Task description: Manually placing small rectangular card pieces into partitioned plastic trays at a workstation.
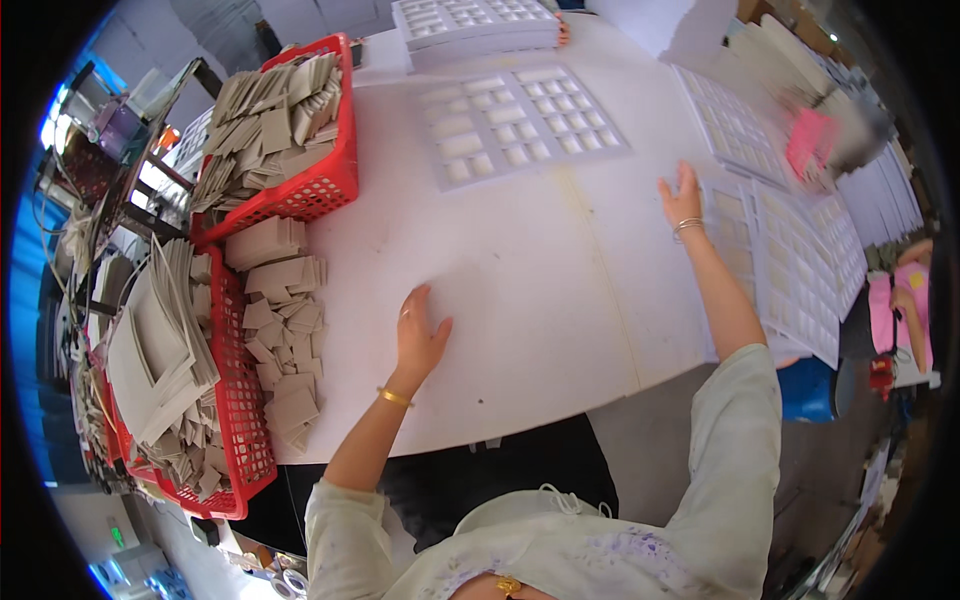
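My left hand (421, 336) is over the near-left part of the white table (500, 300), thumb apart from the fingers, holding nothing. Farther off on the right, my right hand (683, 202) is also empty with its fingers spread. It is beside the left edge of some overlapping white grid panels (795, 265). Beyond both hands, a white panel with rows of square openings (515, 125) looks slightly blurred; neither hand touches it. Left of my left hand lie loose grey card pieces (290, 335).
Two red plastic baskets (345, 150) full of grey card pieces line the left side. A stack of white grid panels (475, 30) stands at the far edge, with fingers of another person at its side. On the right are a pink object (808, 140) and a blue bucket (808, 390).
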A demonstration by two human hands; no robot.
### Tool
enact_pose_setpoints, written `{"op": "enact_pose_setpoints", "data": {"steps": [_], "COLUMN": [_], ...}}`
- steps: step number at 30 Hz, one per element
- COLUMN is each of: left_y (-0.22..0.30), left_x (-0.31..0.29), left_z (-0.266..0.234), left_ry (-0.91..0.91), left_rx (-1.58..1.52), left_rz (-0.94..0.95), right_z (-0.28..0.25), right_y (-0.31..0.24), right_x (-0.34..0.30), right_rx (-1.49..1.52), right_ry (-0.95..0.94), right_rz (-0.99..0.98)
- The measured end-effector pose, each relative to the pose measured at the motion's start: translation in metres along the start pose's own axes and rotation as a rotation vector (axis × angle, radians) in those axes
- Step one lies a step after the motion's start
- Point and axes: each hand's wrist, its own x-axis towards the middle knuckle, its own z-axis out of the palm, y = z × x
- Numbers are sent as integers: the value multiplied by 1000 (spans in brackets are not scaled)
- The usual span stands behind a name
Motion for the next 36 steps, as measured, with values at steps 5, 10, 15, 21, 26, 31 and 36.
{"op": "enact_pose_setpoints", "data": {"steps": [5, 10, 15, 21, 26, 31, 36], "left_y": [-27, -36, -44, -56, -50, 4, 48], "left_x": [89, 152, 175, 167, 104, -58, -181], "left_z": [26, 39, 38, 36, 20, -28, -79], "left_ry": [38, 29, -85, 247, 422, 366, 426], "left_rx": [191, 276, 206, -99, -308, -249, -177], "left_rz": [-85, -181, -36, -59, -249, -219, -372], "right_z": [107, 145, 162, 144, 59, -48, -99], "right_y": [-15, -2, 34, 32, -7, -46, -73], "right_x": [15, 27, 57, 5, -97, -200, -269], "right_rx": [-59, -349, -70, 345, 456, 453, 406], "right_ry": [-145, -43, -72, 19, 0, -239, -422], "right_rz": [353, 539, 579, 573, 637, 774, 728]}}
